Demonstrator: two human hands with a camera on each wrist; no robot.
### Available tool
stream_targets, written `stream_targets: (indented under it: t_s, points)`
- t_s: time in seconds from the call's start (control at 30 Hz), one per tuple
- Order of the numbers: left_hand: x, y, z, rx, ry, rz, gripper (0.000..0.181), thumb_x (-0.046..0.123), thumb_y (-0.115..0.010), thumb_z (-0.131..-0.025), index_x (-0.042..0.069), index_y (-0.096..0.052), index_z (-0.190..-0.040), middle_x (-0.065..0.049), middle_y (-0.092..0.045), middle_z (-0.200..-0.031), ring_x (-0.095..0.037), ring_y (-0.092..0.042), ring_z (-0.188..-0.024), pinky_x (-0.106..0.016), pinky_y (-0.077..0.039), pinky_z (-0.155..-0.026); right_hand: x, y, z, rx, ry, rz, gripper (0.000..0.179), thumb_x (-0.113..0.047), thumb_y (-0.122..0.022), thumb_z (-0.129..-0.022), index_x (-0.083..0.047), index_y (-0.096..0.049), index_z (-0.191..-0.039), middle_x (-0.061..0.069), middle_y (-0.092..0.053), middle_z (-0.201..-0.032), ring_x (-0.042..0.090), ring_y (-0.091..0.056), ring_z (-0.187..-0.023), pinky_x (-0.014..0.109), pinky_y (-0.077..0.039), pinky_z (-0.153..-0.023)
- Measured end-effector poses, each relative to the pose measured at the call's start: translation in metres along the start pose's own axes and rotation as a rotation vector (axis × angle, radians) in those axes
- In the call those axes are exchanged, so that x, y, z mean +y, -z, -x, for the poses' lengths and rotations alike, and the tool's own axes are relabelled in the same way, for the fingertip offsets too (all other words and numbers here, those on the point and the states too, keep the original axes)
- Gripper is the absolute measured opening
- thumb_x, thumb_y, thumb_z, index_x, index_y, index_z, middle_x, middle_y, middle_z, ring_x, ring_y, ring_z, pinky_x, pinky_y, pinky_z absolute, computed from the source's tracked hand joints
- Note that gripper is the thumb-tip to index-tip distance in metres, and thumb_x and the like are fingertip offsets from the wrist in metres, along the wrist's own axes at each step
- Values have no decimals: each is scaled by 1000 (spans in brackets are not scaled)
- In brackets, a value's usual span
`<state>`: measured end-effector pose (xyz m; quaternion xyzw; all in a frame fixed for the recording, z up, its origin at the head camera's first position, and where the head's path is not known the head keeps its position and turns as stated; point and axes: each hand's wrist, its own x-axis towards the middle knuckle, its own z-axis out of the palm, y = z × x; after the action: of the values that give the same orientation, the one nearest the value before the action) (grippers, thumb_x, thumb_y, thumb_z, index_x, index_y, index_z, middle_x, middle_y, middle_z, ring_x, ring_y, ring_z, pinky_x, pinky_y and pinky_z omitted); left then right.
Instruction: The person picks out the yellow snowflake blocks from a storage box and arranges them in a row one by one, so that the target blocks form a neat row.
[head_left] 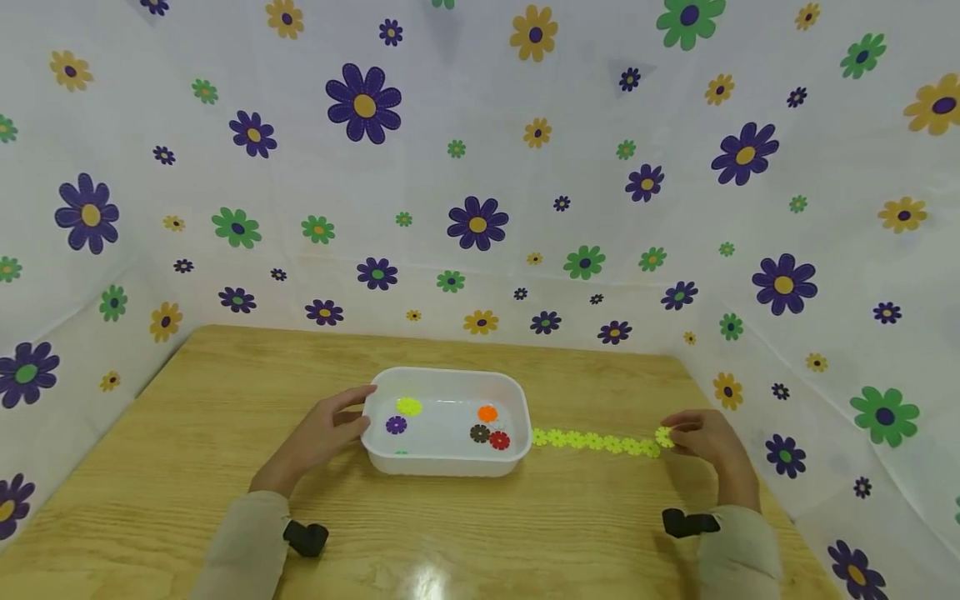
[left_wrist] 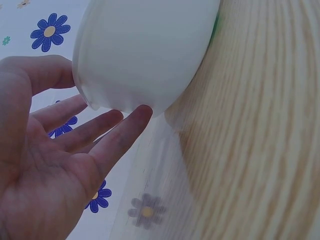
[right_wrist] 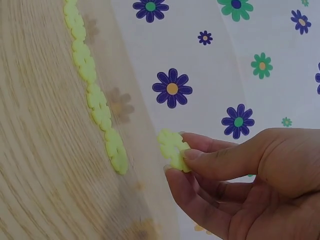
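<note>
At the left end of the white plastic tray [head_left: 442, 464], my left hand [head_left: 318, 433] rests its fingers against the outer wall and rim. In the left wrist view, the fingers [left_wrist: 132, 127] lie fairly straight along the tray wall [left_wrist: 145, 55]. My right hand [head_left: 705, 437] pinches a yellow-green notched flower disc [right_wrist: 172, 149] between thumb and fingertips. A row of matching yellow-green discs [head_left: 592, 442] runs end to end on the table, from beside the tray to the right hand. The held disc is apart from the row's near end [right_wrist: 116, 152] in the right wrist view.
Inside the tray lie a yellow disc [head_left: 408, 407], a purple disc [head_left: 396, 425], an orange disc [head_left: 487, 413], a brown disc [head_left: 480, 433] and a red disc [head_left: 499, 440]. Flower-printed white cloth [head_left: 420, 183] encloses the wooden table [head_left: 450, 533] at the back and sides.
</note>
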<state>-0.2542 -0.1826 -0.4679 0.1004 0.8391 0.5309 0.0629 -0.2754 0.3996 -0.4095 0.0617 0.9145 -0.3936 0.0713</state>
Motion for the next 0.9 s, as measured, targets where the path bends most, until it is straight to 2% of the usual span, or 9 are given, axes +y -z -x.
stream_targets:
  t_s: [0.33,0.63,0.9]
  points:
    - [3,0,2,10,8,-9,56,19,-56,-105,12,-40,-159,-20,-34,-167,-47,-51,-140,-54,-52,-111,13,0,-5,17,-81,28,31,3,-59,-98,17,-60,-125,31,-65,-112,19,-68,-86,32,-65,-77]
    - [3,-1,1,10,12,-14,57,20,-56,-105,13,-41,-159,-20,-35,-166,-47,-52,-140,-54,-53,-110,25,-1,-9,36,-67,97,29,0,-63,-95,14,-65,-120,29,-69,-108,16,-66,-84,26,-58,-73]
    - [2,0,1,5,3,-6,57,18,-56,-105,11,-39,-159,-21,-35,-166,-48,-52,-140,-53,-52,-111,31,-4,-12,39,-85,36,27,3,-64,-94,16,-65,-117,22,-70,-100,12,-65,-78,25,-60,-70]
